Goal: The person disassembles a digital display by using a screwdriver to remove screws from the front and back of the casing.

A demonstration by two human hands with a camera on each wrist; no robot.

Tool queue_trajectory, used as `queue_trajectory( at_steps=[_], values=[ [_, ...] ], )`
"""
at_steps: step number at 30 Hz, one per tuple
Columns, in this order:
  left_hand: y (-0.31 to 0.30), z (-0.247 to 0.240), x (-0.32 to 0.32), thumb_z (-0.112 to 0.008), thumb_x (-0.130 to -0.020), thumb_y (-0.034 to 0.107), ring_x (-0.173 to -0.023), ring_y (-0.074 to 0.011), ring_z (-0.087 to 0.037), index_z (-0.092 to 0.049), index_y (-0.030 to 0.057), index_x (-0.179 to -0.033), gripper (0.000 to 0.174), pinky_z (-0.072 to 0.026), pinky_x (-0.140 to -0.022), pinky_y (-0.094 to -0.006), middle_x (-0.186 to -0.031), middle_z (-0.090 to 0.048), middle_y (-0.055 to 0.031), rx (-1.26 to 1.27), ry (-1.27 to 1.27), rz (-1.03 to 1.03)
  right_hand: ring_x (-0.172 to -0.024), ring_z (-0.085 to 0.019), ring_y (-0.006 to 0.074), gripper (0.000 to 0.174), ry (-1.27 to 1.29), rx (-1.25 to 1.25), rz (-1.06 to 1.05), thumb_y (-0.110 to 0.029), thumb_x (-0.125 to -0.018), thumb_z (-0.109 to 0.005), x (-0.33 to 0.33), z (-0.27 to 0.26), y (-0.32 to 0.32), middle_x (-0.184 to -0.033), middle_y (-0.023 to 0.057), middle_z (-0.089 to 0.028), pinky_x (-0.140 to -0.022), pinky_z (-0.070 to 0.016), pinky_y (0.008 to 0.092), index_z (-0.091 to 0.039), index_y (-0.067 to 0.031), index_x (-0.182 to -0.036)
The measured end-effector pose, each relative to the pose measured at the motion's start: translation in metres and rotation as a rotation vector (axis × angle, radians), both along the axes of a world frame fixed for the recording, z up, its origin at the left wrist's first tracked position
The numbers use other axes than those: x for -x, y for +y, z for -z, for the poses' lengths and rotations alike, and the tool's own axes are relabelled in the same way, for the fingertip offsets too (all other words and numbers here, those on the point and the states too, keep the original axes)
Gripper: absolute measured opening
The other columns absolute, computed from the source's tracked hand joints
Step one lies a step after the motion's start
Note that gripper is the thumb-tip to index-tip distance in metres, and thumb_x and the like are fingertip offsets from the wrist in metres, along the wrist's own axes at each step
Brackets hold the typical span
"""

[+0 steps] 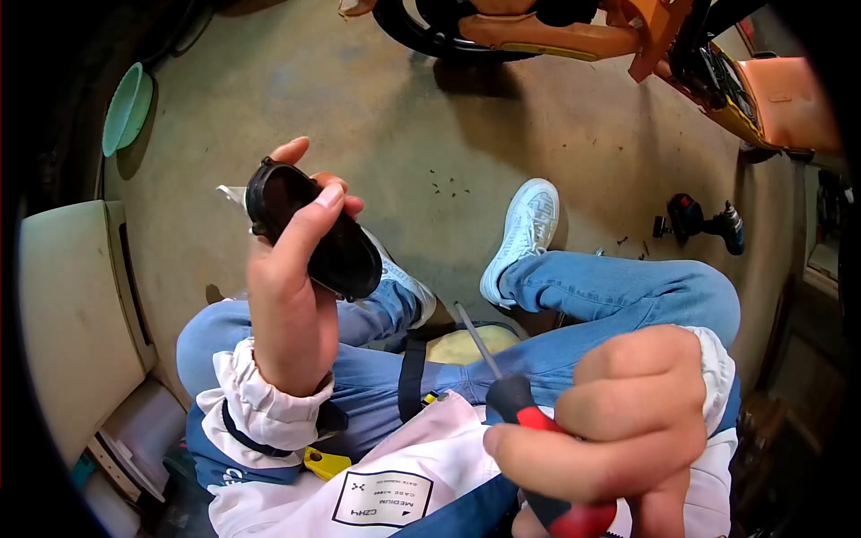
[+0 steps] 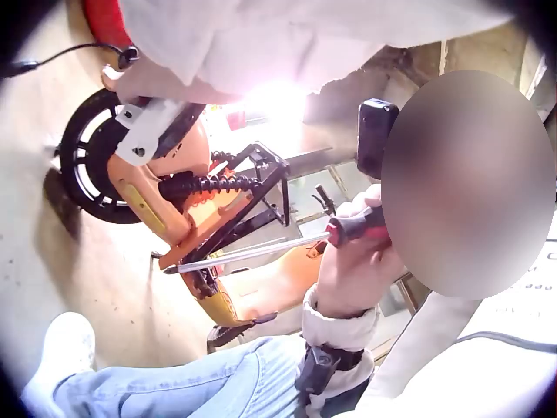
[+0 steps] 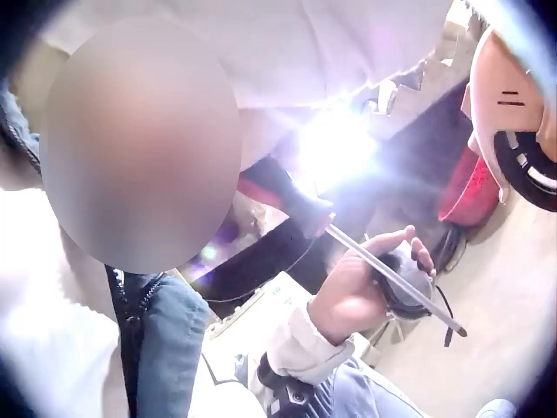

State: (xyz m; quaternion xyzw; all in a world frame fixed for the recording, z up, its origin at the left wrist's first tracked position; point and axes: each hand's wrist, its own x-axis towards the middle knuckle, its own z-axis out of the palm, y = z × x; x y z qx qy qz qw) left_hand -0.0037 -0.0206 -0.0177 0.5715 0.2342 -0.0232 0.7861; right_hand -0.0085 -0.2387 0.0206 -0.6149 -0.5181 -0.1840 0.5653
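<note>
My left hand (image 1: pixel 298 291) grips a black oval shell-like part (image 1: pixel 348 262), its thumb across the near side. A small white tab (image 1: pixel 233 195) sticks out at the part's far left. In the right wrist view, the other face of the part (image 3: pixel 406 283) looks pale and shiny. Fingers of my right hand (image 1: pixel 619 417) are curled round the red-and-black handle of a screwdriver (image 1: pixel 509 397). Its long metal shaft points up and left in the head view, with the tip apart from the black part. Both hands are held above the lap.
An orange scooter (image 1: pixel 547 34) lies or stands beyond the feet. On the floor are a cordless drill (image 1: pixel 704 224) at the right and several tiny screws (image 1: pixel 451 186) ahead. A green basin (image 1: pixel 128 109) and a pale cabinet (image 1: pixel 76 309) are at the left.
</note>
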Motion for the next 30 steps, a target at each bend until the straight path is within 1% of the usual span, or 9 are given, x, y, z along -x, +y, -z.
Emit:
queue_trajectory(
  at_steps=[8, 16, 18, 19, 20, 21, 22, 23, 30],
  values=[
    [0.000, 0.002, 0.003, -0.062, -0.092, 0.012, -0.095, -0.0169, -0.061, -0.044, 0.0057, -0.142, 0.053, -0.0499, -0.087, -0.0324, -0.104, -0.062, -0.0070, -0.015, -0.003, 0.023, -0.051, -0.050, 0.0159, 0.045, 0.008, -0.021, 0.067, -0.035, -0.071, -0.079, 0.009, -0.003, 0.000, -0.087, 0.0145, -0.070, -0.045, -0.0351, 0.0293, -0.060, -0.0308, -0.111],
    [-0.001, 0.000, 0.008, -0.068, -0.088, 0.016, -0.097, -0.0153, -0.060, -0.049, 0.0048, -0.137, 0.054, -0.0435, -0.088, -0.0281, -0.104, -0.061, -0.0041, 0.007, -0.009, 0.018, -0.051, -0.051, 0.0149, 0.026, 0.271, 0.641, 0.148, -0.029, -0.065, -0.081, 0.013, -0.039, -0.023, -0.087, 0.0075, -0.073, -0.048, -0.0385, 0.0309, -0.066, -0.0241, -0.086],
    [-0.001, 0.001, 0.008, -0.069, -0.088, 0.017, -0.096, -0.0148, -0.060, -0.050, 0.0057, -0.137, 0.053, -0.0434, -0.088, -0.0279, -0.104, -0.061, -0.0036, 0.022, -0.016, -0.002, -0.066, -0.063, 0.0215, 0.029, 0.123, 0.543, 0.202, -0.030, -0.067, -0.079, -0.006, -0.023, -0.014, -0.090, 0.0071, -0.073, -0.056, -0.0419, 0.0317, -0.074, -0.0159, -0.091],
    [0.000, 0.003, 0.007, -0.070, -0.088, 0.017, -0.096, -0.0144, -0.060, -0.051, 0.0065, -0.136, 0.053, -0.0433, -0.087, -0.0276, -0.103, -0.060, -0.0032, 0.039, -0.022, -0.009, -0.078, -0.068, 0.0245, 0.037, 0.120, 0.825, 0.101, -0.024, -0.078, -0.078, -0.031, -0.026, -0.013, -0.097, 0.0109, -0.072, -0.066, -0.0499, 0.0344, -0.070, -0.0054, -0.109],
    [0.001, 0.003, 0.007, -0.066, -0.090, 0.014, -0.095, -0.0146, -0.062, -0.048, 0.0058, -0.140, 0.054, -0.0485, -0.084, -0.0281, -0.102, -0.063, -0.0058, 0.005, -0.027, 0.003, -0.086, -0.068, 0.0252, 0.042, 0.306, 0.538, 0.162, -0.015, -0.084, -0.077, -0.037, 0.002, -0.014, -0.102, 0.0136, -0.070, -0.078, -0.0532, 0.0357, -0.062, 0.0015, -0.120],
    [0.000, 0.002, 0.008, -0.066, -0.090, 0.014, -0.095, -0.0143, -0.062, -0.049, 0.0057, -0.139, 0.053, -0.0476, -0.084, -0.0275, -0.102, -0.063, -0.0056, 0.021, -0.037, 0.005, -0.091, -0.067, 0.0235, 0.053, 0.455, 0.662, 0.196, -0.003, -0.080, -0.077, -0.045, 0.005, -0.014, -0.105, 0.0138, -0.069, -0.086, -0.0517, 0.0333, -0.056, -0.0004, -0.129],
    [-0.001, 0.002, 0.008, -0.066, -0.090, 0.014, -0.095, -0.0141, -0.062, -0.049, 0.0057, -0.138, 0.052, -0.0470, -0.084, -0.0275, -0.102, -0.063, -0.0052, 0.017, -0.042, -0.001, -0.092, -0.066, 0.0227, 0.046, 0.446, 0.721, 0.274, -0.004, -0.083, -0.075, -0.054, 0.022, -0.014, -0.103, 0.0116, -0.069, -0.086, -0.0504, 0.0301, -0.059, -0.0018, -0.125],
    [-0.001, 0.002, 0.008, -0.066, -0.090, 0.015, -0.094, -0.0139, -0.061, -0.050, 0.0057, -0.138, 0.051, -0.0464, -0.084, -0.0274, -0.101, -0.062, -0.0048, 0.013, -0.046, -0.005, -0.067, -0.063, 0.0251, 0.039, 0.382, 0.689, 0.328, -0.019, -0.083, -0.079, -0.065, 0.045, -0.012, -0.081, 0.0127, -0.063, -0.064, -0.0509, 0.0325, -0.061, -0.0083, -0.116],
    [0.001, 0.005, 0.010, -0.068, -0.089, 0.020, -0.095, -0.0116, -0.059, -0.052, 0.0084, -0.135, 0.050, -0.0431, -0.083, -0.0252, -0.102, -0.061, -0.0026, 0.004, -0.069, 0.028, -0.089, -0.065, 0.0411, 0.025, 0.555, 0.975, 0.406, -0.018, -0.086, -0.067, -0.092, 0.157, -0.013, -0.094, 0.0205, -0.068, -0.079, -0.0516, 0.0472, -0.062, -0.0049, -0.107]
  ],
)
